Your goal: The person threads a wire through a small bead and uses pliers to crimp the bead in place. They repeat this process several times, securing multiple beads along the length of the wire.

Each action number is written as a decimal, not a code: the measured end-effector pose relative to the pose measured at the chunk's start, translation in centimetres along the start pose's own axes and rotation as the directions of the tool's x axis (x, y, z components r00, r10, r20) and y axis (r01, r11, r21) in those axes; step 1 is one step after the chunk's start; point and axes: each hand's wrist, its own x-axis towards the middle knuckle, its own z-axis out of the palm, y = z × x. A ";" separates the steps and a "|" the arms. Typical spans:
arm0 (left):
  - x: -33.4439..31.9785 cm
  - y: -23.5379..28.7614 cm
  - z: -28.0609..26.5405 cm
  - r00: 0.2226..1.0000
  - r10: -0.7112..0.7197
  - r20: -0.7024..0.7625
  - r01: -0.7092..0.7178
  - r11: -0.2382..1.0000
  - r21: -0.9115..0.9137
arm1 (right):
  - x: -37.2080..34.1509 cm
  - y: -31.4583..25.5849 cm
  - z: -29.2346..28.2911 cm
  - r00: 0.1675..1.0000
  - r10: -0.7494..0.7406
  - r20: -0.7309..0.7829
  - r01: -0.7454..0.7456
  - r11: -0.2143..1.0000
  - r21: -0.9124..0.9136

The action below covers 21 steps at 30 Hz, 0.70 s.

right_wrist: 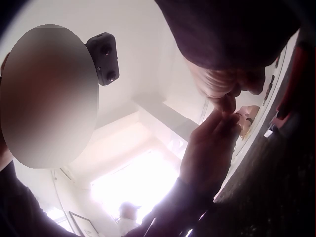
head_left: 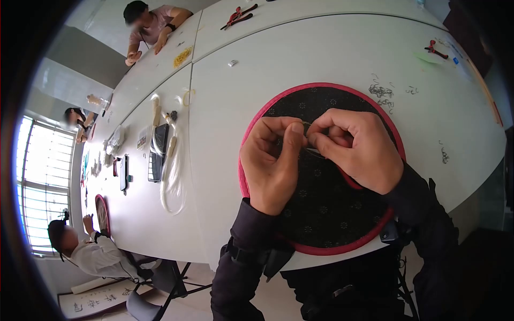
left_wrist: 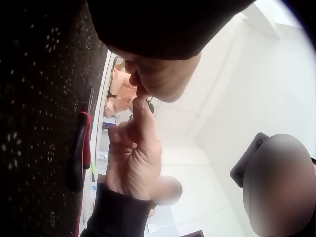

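Observation:
Both hands meet over a round black mat (head_left: 321, 224) with a red rim and small pale flower prints. My left hand (head_left: 276, 166) pinches a thin, pale, wire-like strand (left_wrist: 143, 105) between thumb and forefinger. Right beside it, my right hand (head_left: 358, 147) pinches at the same strand, its thumb and forefinger close against the left fingertips. Most of the strand is hidden by the fingers. Under the right hand, pliers (left_wrist: 85, 143) with red and black handles lie on the mat, partly covered in the head view.
Small dark curly pieces (head_left: 381, 92) lie beyond the mat, with more dark bits (head_left: 444, 154) at the right. Other pliers (head_left: 436, 51) rest at the far right. Leftward are a bundle of pale fibres (head_left: 172, 174) and a dark tray-like object (head_left: 156, 160). Several people sit around the table.

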 end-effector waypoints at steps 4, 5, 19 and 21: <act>0.0 -0.1 0.0 1.000 0.027 -0.008 -0.026 0.995 0.094 | -0.4 -0.2 0.5 0.980 -0.190 -0.066 0.181 0.976 -0.124; 0.1 -0.2 0.0 0.999 0.043 -0.009 -0.042 0.989 0.144 | -0.3 -0.1 0.5 0.966 -0.245 -0.080 0.230 0.959 -0.165; -0.3 0.4 0.0 0.987 -0.037 0.155 0.020 0.993 0.113 | 1.1 1.8 -1.3 0.998 -0.014 -0.062 0.018 0.998 0.066; -0.3 0.2 0.0 0.989 -0.026 0.143 0.014 0.996 0.086 | 1.0 1.8 -1.1 0.999 0.046 -0.026 -0.041 0.987 0.156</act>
